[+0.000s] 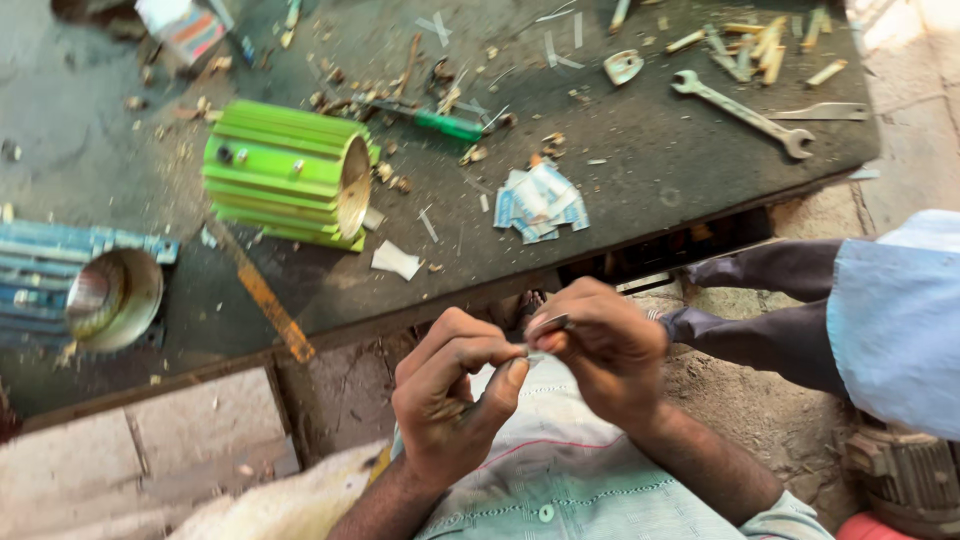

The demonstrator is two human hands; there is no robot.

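Observation:
My left hand (450, 395) and my right hand (600, 345) meet over my lap, below the edge of a dark workbench (640, 170). Between the fingertips of both hands is a small thin metal piece (548, 325), pinched from the left and the right. On the bench to the upper left lies a green ribbed motor housing (285, 175) on its side, its open end facing right.
A blue ribbed motor housing (85, 290) lies at the left edge. A spanner (745, 113), a green-handled screwdriver (430, 120), folded paper pieces (540, 203), an orange strip (265, 295) and wood scraps litter the bench. Another person's legs (770, 300) are at right, beside a rusty motor (910, 475).

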